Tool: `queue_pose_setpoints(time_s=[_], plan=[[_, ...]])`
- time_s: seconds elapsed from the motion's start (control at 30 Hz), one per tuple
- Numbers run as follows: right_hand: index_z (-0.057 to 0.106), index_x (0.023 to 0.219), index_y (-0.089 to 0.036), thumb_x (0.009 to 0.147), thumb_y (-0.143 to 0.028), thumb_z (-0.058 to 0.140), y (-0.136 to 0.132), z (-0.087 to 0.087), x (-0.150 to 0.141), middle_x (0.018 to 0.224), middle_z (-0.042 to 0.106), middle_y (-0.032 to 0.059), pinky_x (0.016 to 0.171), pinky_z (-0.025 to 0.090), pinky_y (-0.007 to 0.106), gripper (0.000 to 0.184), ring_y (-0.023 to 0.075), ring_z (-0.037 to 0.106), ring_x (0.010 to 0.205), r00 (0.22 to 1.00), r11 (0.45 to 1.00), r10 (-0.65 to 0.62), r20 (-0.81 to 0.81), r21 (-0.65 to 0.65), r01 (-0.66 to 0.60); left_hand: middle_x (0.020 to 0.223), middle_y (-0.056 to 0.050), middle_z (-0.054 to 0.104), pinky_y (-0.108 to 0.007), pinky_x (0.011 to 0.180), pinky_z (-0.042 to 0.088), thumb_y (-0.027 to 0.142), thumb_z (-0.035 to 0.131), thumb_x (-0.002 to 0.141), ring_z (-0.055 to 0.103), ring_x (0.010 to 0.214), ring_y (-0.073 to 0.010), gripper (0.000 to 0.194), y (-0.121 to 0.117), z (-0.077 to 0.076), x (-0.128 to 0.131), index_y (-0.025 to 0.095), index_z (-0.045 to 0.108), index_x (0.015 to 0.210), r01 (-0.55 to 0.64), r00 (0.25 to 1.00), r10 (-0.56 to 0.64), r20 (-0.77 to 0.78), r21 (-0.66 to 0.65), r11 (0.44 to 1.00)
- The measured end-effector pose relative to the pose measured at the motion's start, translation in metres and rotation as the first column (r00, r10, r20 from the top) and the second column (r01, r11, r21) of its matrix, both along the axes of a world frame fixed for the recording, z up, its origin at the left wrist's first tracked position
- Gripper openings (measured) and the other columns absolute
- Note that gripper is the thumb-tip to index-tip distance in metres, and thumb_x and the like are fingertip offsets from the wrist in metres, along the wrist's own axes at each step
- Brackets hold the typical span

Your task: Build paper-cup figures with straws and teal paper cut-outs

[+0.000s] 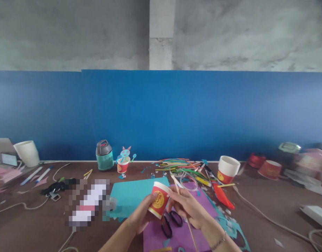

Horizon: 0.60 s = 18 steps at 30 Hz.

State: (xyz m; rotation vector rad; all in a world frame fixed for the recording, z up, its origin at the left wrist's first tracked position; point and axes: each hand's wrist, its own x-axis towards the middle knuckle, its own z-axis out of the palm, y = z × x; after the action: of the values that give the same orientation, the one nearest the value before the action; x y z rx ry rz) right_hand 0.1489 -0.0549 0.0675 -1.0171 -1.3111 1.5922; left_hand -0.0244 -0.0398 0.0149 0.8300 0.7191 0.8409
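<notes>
My left hand [140, 217] is closed around a small red paper cup [158, 199] with a yellow emblem, held tilted above the table. My right hand [185, 206] pinches a thin wooden stick [188, 224] that runs from beside the cup's rim down past my wrist. Below both hands lie black-handled scissors [170, 222] on a purple paper sheet [176, 234]. A teal sheet [129, 196] lies just left of the cup.
Coloured straws [184, 168] are piled behind. A second red cup [227, 169] and a red paper scrap [221, 196] sit right. A cup with a paper rabbit [123, 161] and a teal jug [104, 155] stand at the back. Cables cross both sides.
</notes>
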Motion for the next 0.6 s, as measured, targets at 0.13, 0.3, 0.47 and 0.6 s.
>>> queue_pose_setpoints(time_s=[0.13,0.3,0.47,0.6], plan=[[0.054,0.087,-0.016,0.074,-0.033,0.062,0.001,0.0,0.003,0.059,0.067,0.0012,0.033,0.01,0.017,0.023,0.0004,0.029,0.033,0.998,0.999,-0.024,-0.051,-0.032,0.022,0.072,-0.007,0.067,-0.029,0.056,0.049,0.056,0.058,0.077,0.062,0.057,-0.0178,0.048,0.0,0.0,-0.001,0.011,0.064,0.092,-0.005,1.0,0.005,0.019,-0.011,1.0],[0.049,0.082,-0.018,0.071,-0.038,0.067,0.004,-0.006,0.003,0.058,0.067,0.0005,0.034,0.005,0.019,0.029,-0.0004,0.022,0.031,1.0,0.999,0.004,-0.008,-0.04,-0.004,0.07,-0.007,0.067,-0.028,0.055,0.05,0.054,0.058,0.078,0.061,0.057,-0.0168,0.045,-0.002,0.001,0.0,0.011,0.066,0.088,0.04,0.998,-0.042,0.038,0.035,0.999],[0.05,0.08,-0.017,0.066,-0.029,0.065,0.003,-0.005,0.002,0.057,0.066,0.0,0.035,0.007,0.018,0.024,-0.0002,0.024,0.032,1.0,0.998,0.014,0.002,-0.059,-0.014,0.067,-0.008,0.066,-0.027,0.053,0.05,0.051,0.057,0.079,0.061,0.054,-0.0165,0.043,-0.004,0.003,0.0,0.01,0.068,0.083,0.033,0.999,-0.033,0.041,0.005,0.999],[0.055,0.095,-0.016,0.066,-0.024,0.061,0.003,-0.003,0.004,0.062,0.066,-0.0006,0.036,0.01,0.018,0.03,0.0007,0.026,0.035,0.998,0.997,-0.034,-0.058,-0.078,0.03,0.082,-0.01,0.069,-0.028,0.057,0.05,0.048,0.065,0.076,0.063,0.061,-0.0175,0.042,-0.008,0.011,0.001,0.011,0.066,0.096,-0.028,0.996,0.025,0.082,0.042,0.999]])
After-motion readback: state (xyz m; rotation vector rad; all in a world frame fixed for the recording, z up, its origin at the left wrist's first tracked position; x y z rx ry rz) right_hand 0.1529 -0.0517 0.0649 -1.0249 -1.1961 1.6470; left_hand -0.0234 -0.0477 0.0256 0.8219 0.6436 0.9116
